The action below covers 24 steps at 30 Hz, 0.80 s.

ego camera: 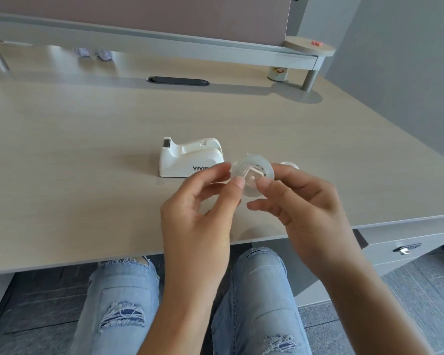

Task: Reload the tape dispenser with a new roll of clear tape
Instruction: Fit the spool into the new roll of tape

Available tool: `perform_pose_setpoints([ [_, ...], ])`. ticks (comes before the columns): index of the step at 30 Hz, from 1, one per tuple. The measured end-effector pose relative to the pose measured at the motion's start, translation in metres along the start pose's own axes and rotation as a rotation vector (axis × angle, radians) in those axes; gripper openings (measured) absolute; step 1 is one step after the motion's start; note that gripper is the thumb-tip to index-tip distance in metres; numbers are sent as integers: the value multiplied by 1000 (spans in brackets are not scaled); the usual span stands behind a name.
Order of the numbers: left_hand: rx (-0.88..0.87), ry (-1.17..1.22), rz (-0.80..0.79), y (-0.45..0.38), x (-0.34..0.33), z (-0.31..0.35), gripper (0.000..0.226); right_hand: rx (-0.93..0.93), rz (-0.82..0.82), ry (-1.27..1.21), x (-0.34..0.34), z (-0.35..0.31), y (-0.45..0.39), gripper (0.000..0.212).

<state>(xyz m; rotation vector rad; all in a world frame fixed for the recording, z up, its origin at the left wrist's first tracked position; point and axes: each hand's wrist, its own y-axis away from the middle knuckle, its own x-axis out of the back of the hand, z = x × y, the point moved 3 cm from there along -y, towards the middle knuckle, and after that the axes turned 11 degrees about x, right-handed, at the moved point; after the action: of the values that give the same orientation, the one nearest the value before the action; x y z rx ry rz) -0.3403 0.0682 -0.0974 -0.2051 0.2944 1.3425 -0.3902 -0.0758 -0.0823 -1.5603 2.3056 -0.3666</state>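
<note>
Desk (87, 139): pale wood-grain top, the largest item; I sit at its near edge, my knees in torn light-blue jeans (118, 303) showing beneath it.

Riser shelf (164, 44): grey, along the desk's far side, on round legs; a small patterned cup (277, 73) stands under its right end. I cannot tell if the cup holds anything.

My left hand (198, 221): raised over the desk's near edge, fingers loosely curled, thumb and forefinger tips closing on the left rim of the roll.

My right hand (308, 208): raised beside the left, thumb and forefinger pinching the roll's right side, other fingers curled below.

Tape dispenser (190, 157): white, upright on the desk just beyond my left hand, cutter end to the left; its cradle holds no roll.

Roll of clear tape (253, 175): held between both hands, above the desk, just right of the dispenser, a white hub visible in its centre.

Small white piece (290, 165): on the desk just behind the roll, partly hidden.
</note>
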Motion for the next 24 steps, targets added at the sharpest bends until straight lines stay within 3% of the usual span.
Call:
perform_pose_setpoints([
  [3, 47, 96, -115, -1, -2, 5, 15, -21, -66, 29, 2, -2, -2, 12],
  [7, 13, 98, -137, 0, 0, 8, 14, 44, -50, 90, 2, -11, -6, 17],
  [15, -5, 114, -34, -15, 8, 10, 17, 44, -73, 109, -7, -13, -29, 23],
  [20, -77, 10, 36, -34, 18, 20, 19, 42, -183, 201, -21, -12, -54, 29],
  [24, -136, -26, 100, -49, 22, 30, 20, 45, -157, 278, -27, -9, -80, 18],
])
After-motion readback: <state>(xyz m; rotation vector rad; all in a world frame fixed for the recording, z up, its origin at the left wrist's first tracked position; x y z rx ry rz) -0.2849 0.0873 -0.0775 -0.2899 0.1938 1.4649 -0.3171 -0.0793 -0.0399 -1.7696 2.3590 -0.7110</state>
